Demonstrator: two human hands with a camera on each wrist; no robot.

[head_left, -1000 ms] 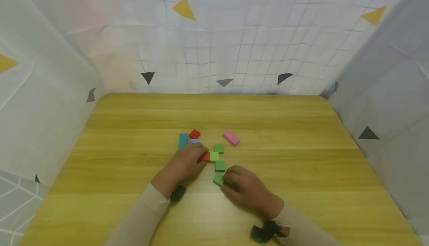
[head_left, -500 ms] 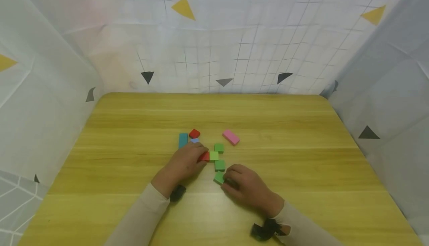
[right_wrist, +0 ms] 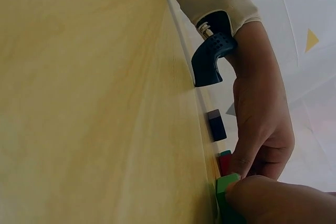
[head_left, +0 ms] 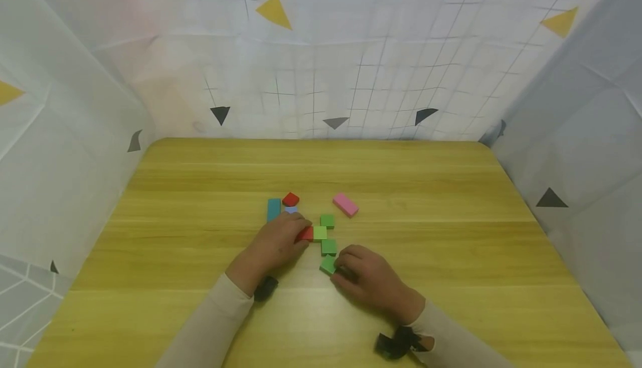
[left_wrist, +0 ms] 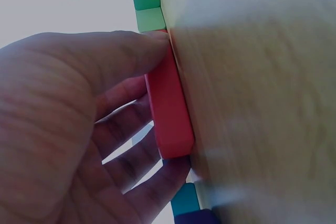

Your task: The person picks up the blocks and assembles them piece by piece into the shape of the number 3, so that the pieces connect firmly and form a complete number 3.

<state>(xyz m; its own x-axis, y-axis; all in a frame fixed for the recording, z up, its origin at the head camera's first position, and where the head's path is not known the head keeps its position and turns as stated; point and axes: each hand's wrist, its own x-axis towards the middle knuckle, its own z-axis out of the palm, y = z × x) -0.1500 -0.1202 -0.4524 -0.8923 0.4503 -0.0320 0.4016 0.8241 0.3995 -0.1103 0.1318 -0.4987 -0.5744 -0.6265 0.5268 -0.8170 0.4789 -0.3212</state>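
Note:
My left hand [head_left: 275, 245] grips a long red block [left_wrist: 168, 108] lying on the table, its thumb on the near side and its fingers on the far side. The light green block [head_left: 320, 233] sits at the red block's right end. One green block [head_left: 327, 221] lies just beyond the light green one, and another green block [head_left: 328, 247] lies on its near side. My right hand [head_left: 371, 279] pinches a turned green block [head_left: 327, 265], whose far corner is right at that nearer green block. In the right wrist view, a finger covers part of this pinched green block [right_wrist: 226, 184].
Beyond my left hand lie a teal block [head_left: 273, 209], a small red block [head_left: 291, 199] and a partly hidden light blue block [head_left: 291, 209]. A pink block [head_left: 345, 204] lies askew farther right. Patterned cloth [head_left: 321, 78] walls in the wooden table [head_left: 451, 234] at the back and sides.
The pinched green block has moved slightly away from me, narrowing the gap to the green block beyond it. My left hand and the red block have stayed put.

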